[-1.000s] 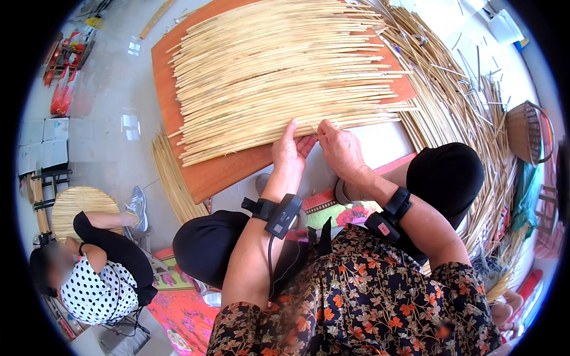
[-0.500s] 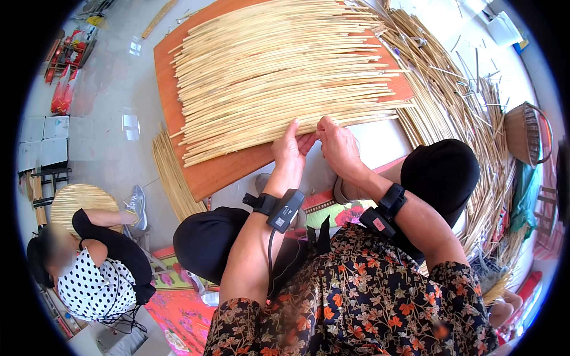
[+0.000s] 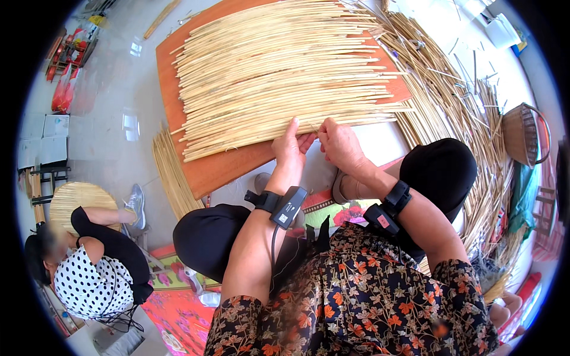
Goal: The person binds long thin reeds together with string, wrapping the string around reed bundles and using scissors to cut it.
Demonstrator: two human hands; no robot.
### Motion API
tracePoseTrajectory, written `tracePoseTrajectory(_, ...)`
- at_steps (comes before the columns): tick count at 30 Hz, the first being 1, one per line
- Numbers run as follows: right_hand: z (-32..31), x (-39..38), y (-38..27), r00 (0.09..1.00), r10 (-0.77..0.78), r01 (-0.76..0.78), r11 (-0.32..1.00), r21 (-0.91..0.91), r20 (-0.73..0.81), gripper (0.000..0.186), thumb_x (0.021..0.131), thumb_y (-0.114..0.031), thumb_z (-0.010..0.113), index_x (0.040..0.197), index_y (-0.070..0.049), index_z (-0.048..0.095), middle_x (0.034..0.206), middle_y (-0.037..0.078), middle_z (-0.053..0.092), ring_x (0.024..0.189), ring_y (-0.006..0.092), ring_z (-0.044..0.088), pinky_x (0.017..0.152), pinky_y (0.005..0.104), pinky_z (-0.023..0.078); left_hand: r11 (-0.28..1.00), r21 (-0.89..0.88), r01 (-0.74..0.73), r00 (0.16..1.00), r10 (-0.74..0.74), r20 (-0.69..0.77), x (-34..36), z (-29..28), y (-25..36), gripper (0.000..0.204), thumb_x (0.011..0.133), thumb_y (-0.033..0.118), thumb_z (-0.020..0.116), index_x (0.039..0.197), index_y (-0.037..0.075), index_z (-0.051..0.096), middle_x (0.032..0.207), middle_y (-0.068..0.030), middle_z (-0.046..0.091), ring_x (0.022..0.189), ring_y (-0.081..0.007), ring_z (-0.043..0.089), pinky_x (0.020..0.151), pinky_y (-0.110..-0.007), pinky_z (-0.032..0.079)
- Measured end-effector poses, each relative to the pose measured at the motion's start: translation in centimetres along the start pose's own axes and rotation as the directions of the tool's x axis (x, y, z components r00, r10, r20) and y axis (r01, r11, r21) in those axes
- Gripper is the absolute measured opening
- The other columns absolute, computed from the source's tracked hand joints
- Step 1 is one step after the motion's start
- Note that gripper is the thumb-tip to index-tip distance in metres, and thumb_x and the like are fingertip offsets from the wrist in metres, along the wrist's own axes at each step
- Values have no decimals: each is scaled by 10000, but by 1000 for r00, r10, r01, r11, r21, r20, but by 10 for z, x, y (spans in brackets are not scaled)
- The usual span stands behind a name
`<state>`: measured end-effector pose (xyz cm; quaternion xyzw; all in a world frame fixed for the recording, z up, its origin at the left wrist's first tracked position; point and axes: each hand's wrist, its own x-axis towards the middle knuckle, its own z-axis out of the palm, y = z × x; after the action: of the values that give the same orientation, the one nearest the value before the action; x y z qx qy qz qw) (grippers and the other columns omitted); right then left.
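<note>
A mat of pale straw stalks [image 3: 279, 71] lies in rows on an orange-brown wooden board [image 3: 208, 172] in front of my knees. My left hand [image 3: 291, 145] rests at the near edge of the straw, fingers spread flat on the stalks. Close beside it, my right hand [image 3: 337, 142] pinches the end of a thin stalk at that same edge. Both wrists carry black strapped devices.
Loose straw [image 3: 457, 107] is heaped to the right of the board, with a woven basket [image 3: 525, 133] beyond it. A smaller straw bundle [image 3: 169, 178] lies left of the board. Another person [image 3: 89, 261] in a dotted top sits at lower left by a round woven piece [image 3: 77, 199].
Both hands stay at the straw's near edge with only small finger movements; the view has shifted slightly.
</note>
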<state>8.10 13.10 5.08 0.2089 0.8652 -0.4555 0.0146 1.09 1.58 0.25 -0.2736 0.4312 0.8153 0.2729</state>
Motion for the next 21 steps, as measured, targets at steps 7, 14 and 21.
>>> tracePoseTrajectory(7, 20, 10, 19, 946, -288, 244, 935, -258, -148, 140, 866, -159, 633, 864, -29, 581, 707, 204, 633, 679, 400, 636, 600, 466, 503, 1000, -6, 20, 1000, -20, -7, 2, -2, 0, 397, 910, 193, 687, 1228, 4, 543, 1080, -176, 655, 915, -293, 693, 747, -395, 622)
tracePoseTrajectory(14, 1, -15, -1, 995, 94, -100, 969, 226, 34, 97, 880, -85, 600, 838, 2, 599, 585, 73, 575, 425, 146, 565, 401, 300, 457, 1000, 22, 11, 1000, -10, -22, 1, -2, 1, 416, 913, 228, 691, 1229, 3, 541, 1080, -178, 649, 912, -277, 685, 731, -359, 613)
tracePoseTrajectory(21, -10, -15, 0, 977, 215, -195, 913, 357, -17, 145, 864, -133, 639, 858, 8, 670, 577, 68, 585, 467, 132, 591, 440, 293, 487, 1000, 2, 8, 1000, -8, -14, 2, -4, 0, 400, 916, 226, 685, 1206, -12, 546, 1049, -164, 651, 874, -273, 683, 688, -355, 602)
